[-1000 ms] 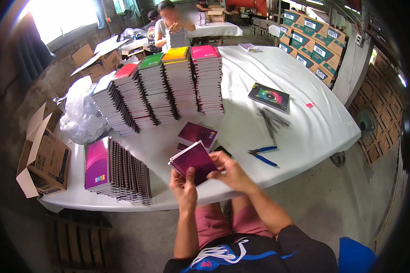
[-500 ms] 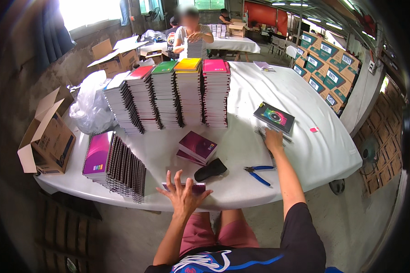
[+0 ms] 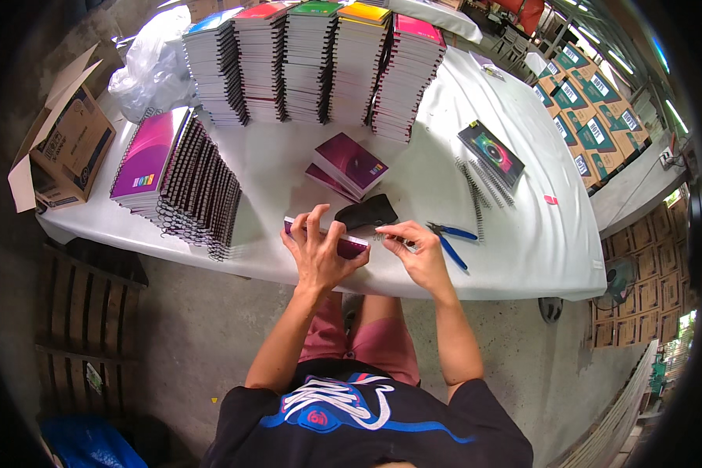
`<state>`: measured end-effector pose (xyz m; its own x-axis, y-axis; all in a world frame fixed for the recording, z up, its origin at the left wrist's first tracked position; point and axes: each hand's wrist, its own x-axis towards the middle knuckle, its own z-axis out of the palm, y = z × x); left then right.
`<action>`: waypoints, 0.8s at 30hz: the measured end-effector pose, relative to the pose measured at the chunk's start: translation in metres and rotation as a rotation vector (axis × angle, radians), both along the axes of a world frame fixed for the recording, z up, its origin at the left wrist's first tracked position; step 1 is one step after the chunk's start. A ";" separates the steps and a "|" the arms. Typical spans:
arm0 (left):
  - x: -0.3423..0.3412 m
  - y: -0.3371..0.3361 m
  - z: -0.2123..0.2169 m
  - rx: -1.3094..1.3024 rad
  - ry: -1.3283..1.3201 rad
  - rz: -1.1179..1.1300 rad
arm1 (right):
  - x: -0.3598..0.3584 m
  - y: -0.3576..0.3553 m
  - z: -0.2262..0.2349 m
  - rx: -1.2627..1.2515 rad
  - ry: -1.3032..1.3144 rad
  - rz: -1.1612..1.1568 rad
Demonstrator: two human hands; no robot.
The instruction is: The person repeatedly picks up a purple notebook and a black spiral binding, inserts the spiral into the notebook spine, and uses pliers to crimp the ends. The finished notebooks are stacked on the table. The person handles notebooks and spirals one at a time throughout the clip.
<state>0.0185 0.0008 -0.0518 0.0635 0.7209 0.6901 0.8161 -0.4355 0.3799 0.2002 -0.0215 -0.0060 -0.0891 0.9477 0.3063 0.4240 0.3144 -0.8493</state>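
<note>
Left hand (image 3: 317, 251) grips a notebook (image 3: 325, 236); right hand (image 3: 415, 251) pinches a wire coil (image 3: 388, 235). The coil could snag if misaligned with the holes.

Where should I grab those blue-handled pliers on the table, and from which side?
Take the pliers by the two blue handles, coming from above on the right hand's side. They lie flat on the white table, handles spread and bare, just right of that hand, so probably an easy pinch.
</note>
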 end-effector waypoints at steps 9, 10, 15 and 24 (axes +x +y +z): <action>0.002 0.002 0.000 -0.007 -0.018 0.013 | -0.005 0.008 -0.002 -0.041 -0.042 0.044; 0.002 0.003 0.001 -0.007 -0.026 0.009 | -0.005 0.009 -0.002 -0.014 -0.042 0.044; 0.002 0.003 0.008 -0.065 0.023 0.007 | -0.002 0.011 0.000 -0.002 0.053 0.167; -0.004 0.001 0.010 -0.085 0.012 -0.049 | 0.000 0.009 0.016 -0.282 -0.018 0.282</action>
<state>0.0145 0.0019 -0.0416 0.1080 0.7725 0.6257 0.7992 -0.4418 0.4076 0.2006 -0.0129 0.0097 -0.3606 0.9321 0.0340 0.3697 0.1763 -0.9123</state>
